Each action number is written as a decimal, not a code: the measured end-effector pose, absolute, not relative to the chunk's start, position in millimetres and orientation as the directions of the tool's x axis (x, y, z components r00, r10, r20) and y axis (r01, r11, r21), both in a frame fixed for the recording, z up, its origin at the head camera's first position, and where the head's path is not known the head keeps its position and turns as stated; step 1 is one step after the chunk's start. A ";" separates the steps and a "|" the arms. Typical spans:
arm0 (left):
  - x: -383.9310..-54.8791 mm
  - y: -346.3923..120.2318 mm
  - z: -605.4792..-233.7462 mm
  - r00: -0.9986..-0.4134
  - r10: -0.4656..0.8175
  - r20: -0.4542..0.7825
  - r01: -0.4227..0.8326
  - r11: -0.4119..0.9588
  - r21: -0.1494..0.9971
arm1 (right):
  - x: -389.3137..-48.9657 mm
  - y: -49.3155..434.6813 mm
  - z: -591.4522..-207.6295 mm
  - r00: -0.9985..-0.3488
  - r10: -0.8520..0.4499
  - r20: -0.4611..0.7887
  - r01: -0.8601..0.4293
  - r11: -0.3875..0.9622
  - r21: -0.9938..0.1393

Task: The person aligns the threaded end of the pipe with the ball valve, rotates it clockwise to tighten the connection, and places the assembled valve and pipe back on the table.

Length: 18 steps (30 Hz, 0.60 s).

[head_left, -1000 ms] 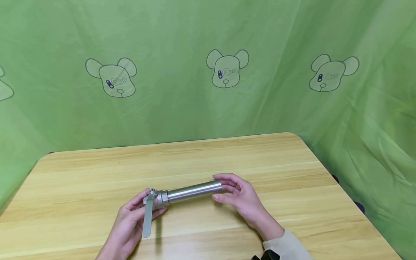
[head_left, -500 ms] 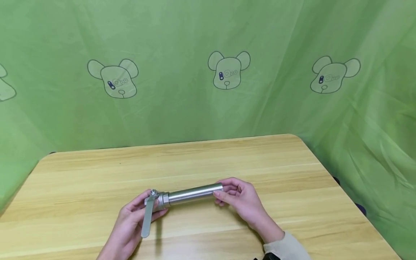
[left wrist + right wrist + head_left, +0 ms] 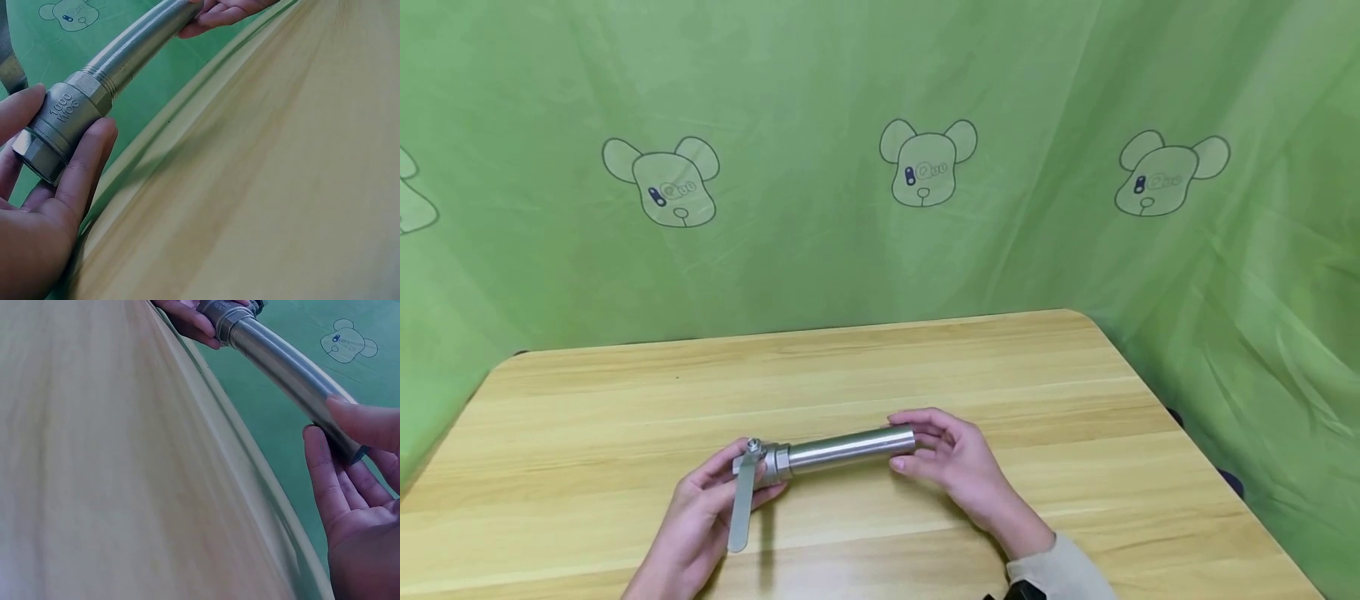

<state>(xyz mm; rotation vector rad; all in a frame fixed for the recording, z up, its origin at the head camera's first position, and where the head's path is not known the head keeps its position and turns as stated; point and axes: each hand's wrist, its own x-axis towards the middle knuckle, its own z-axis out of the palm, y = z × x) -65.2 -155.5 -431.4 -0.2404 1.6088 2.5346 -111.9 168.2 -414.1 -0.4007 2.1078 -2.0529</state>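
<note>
While left hand (image 3: 691, 512) grips valve (image 3: 67, 119), right hand (image 3: 958, 462) at pipe (image 3: 850, 447), perhaps touching.

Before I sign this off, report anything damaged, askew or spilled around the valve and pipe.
Nothing looks damaged, askew or spilled: the pipe lines up with the valve. Only a small dark speck stands out against the pale tabletop.

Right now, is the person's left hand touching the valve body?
Touching. The left wrist view shows it plainly: the left hand grips the valve body, with fingers against both sides of it.
</note>
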 end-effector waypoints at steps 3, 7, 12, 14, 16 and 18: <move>-65.3 -156.1 -432.0 -0.978 0.033 -0.205 -0.200 -0.426 0.883 | -112.0 167.8 -413.6 -0.959 -0.281 0.030 -0.040 0.030 -0.999; -65.8 -155.8 -432.7 -0.978 0.032 -0.208 -0.201 -0.429 0.880 | -111.3 167.8 -412.6 -0.962 -0.274 0.003 -0.013 0.035 -0.999; -66.7 -154.4 -432.9 -0.978 0.015 -0.210 -0.197 -0.425 0.883 | -111.0 167.6 -412.9 -0.959 -0.284 -0.015 0.011 0.016 -1.000; -67.1 -154.1 -432.9 -0.978 0.011 -0.210 -0.195 -0.422 0.885 | -111.3 167.3 -413.3 -0.958 -0.286 -0.023 0.021 0.010 -1.000; -67.6 -154.1 -433.1 -0.977 0.009 -0.211 -0.196 -0.421 0.886 | -111.6 167.1 -414.0 -0.958 -0.285 -0.026 0.026 0.006 -1.000; -67.7 -154.1 -433.6 -0.978 0.011 -0.209 -0.195 -0.420 0.886 | -111.7 166.9 -414.4 -0.957 -0.289 -0.026 0.027 -0.001 -1.000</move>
